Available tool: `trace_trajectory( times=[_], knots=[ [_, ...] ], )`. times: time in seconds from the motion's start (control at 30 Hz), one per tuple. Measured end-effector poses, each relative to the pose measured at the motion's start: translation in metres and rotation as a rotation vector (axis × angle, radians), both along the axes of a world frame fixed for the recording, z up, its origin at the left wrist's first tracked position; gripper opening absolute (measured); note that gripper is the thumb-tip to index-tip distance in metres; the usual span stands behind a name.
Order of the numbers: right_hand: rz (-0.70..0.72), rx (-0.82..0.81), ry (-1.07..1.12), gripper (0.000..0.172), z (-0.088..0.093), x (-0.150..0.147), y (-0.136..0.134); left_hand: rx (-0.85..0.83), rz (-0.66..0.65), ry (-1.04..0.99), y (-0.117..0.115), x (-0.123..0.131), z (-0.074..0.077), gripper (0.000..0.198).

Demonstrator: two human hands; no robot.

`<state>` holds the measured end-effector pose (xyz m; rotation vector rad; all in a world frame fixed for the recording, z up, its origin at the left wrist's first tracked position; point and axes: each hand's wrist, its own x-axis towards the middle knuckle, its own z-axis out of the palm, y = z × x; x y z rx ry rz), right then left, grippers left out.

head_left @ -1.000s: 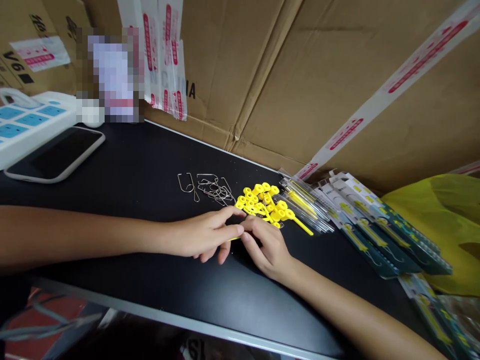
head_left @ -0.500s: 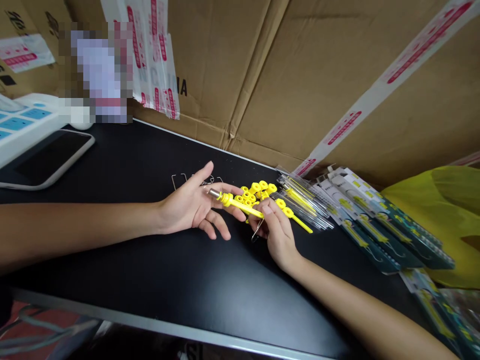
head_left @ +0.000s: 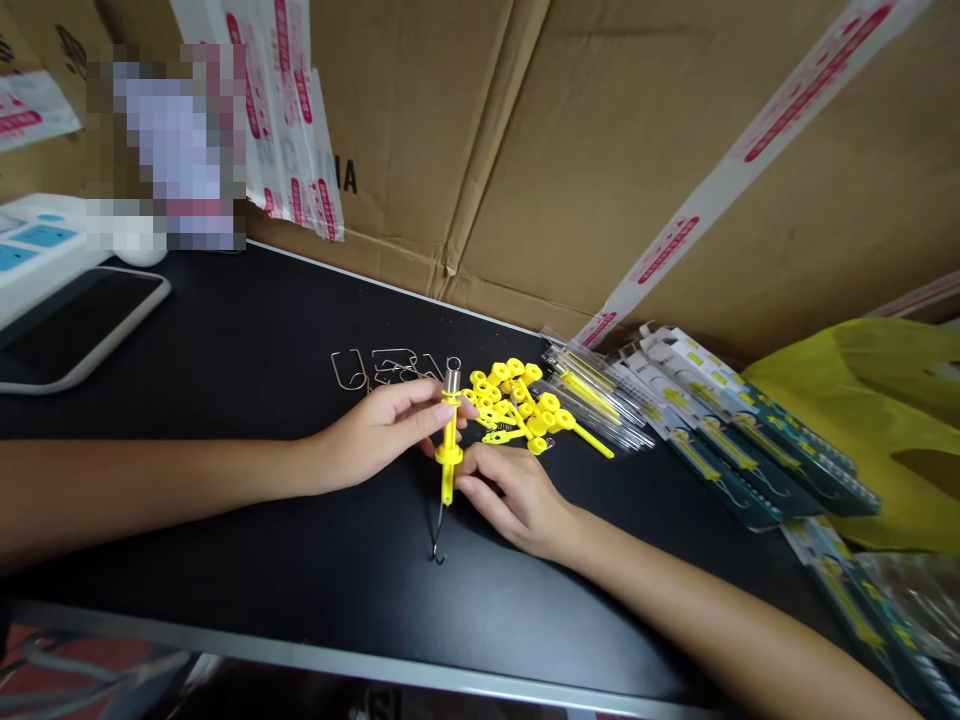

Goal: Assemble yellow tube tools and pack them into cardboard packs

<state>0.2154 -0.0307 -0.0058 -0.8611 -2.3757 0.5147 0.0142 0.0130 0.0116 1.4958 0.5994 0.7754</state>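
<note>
A slim yellow plastic rod (head_left: 448,440) stands nearly upright between my hands, with a metal cap and ring at its top and a wire hook (head_left: 438,550) hanging from its lower end. My left hand (head_left: 386,425) pinches its upper part, thumb in front. Curled against its lower part, by the round collar, are the fingers of my right hand (head_left: 517,495); some fingertips are hidden behind the rod. Just behind the hands lies a pile of yellow nuts and small plastic parts (head_left: 510,385). Bent wire pieces (head_left: 390,365) lie beyond my left hand.
Clear tubes with yellow rods (head_left: 596,395) lie right of the pile. Packaged hook sets (head_left: 735,430) are stacked beside a yellow bag (head_left: 847,420). A phone (head_left: 82,320) and a power strip (head_left: 45,245) sit at the left. A cardboard wall (head_left: 637,120) stands behind the black table (head_left: 300,560).
The rod has swung from lying nearly level to upright, hook down. My left hand has closed from spread fingers into a pinch on it. My right hand has moved down and left.
</note>
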Motion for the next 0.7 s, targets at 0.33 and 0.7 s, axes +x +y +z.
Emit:
trace_trajectory(
  times=[0.33,0.7],
  knots=[
    [-0.177,0.041,0.089,0.019,0.005,0.003,-0.003,-0.122,0.011,0.004,-0.003,0.0,-0.007,0.025],
    [-0.485,0.177,-0.059,0.007,0.033,0.028,0.024,-0.124,-0.004,0.012,-0.001,-0.001,-0.012,0.022]
  ],
)
